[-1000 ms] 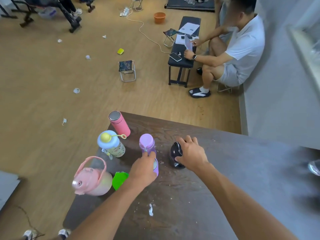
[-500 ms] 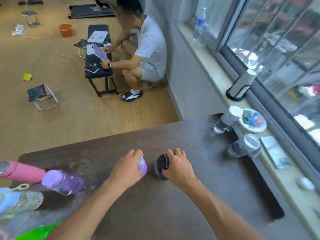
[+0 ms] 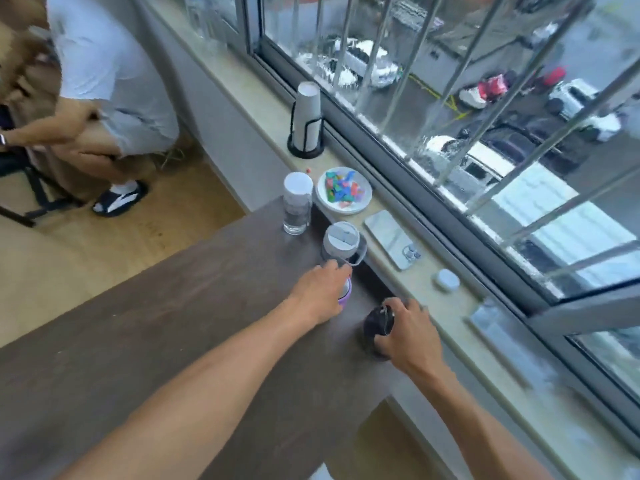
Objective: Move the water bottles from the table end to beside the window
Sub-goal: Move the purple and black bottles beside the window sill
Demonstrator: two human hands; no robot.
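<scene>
My left hand (image 3: 320, 294) grips a purple bottle (image 3: 346, 292) from above, close to the window-side edge of the dark table (image 3: 173, 323). My right hand (image 3: 410, 336) holds a dark, nearly black bottle (image 3: 377, 322) near the table's corner by the sill. Two clear bottles stand on the table by the window: one with a white cap (image 3: 297, 204) and one with a grey lid and loop handle (image 3: 343, 245). Whether the two held bottles touch the table I cannot tell.
The beige window sill (image 3: 460, 313) carries a cup holder with paper cups (image 3: 306, 121), a white plate of coloured pieces (image 3: 344, 189), a phone (image 3: 391, 239) and a small white case (image 3: 446, 279). A seated person (image 3: 100, 74) is at the far left on the wooden floor.
My view has swung right, from the table end toward the window. Both hands carried the purple and the dark bottle across the table to its window-side edge.
</scene>
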